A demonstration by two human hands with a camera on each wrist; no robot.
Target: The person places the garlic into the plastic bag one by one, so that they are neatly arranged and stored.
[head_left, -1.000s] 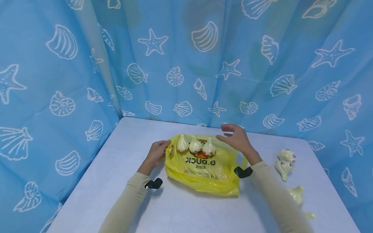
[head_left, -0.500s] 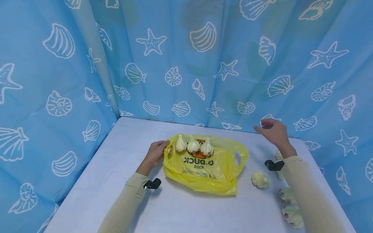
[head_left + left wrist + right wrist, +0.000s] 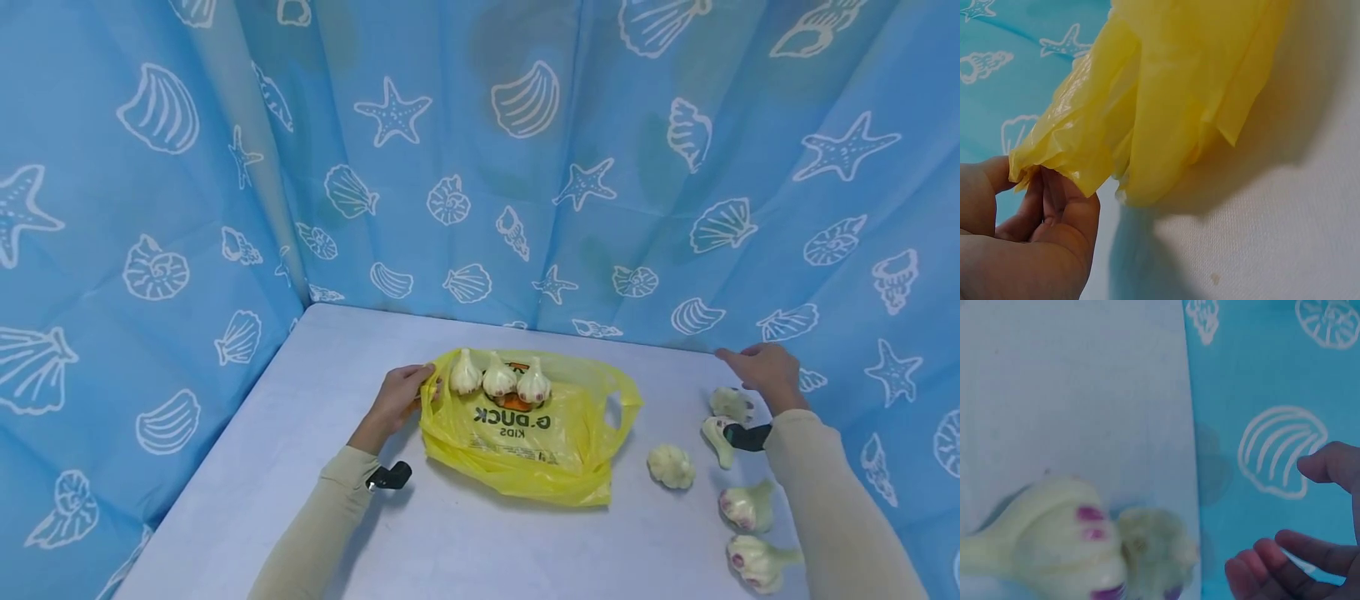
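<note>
Yellow thin plastic bag (image 3: pixel 517 468) on the white flat table (image 3: pixel 442 542) may sag and spill three white round garlic bulbs (image 3: pixel 498 379), perhaps lying inside its mouth, if the left hand (image 3: pixel 395 396) loosens its pinched edge, while only the right wrist view shows the right hand (image 3: pixel 768 371) empty, fingers (image 3: pixel 1319 552) parted.

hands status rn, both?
Left hand: closed, pinching the edge of the yellow plastic bag.
Right hand: open, holding nothing, thumb apart from the fingers.
</note>
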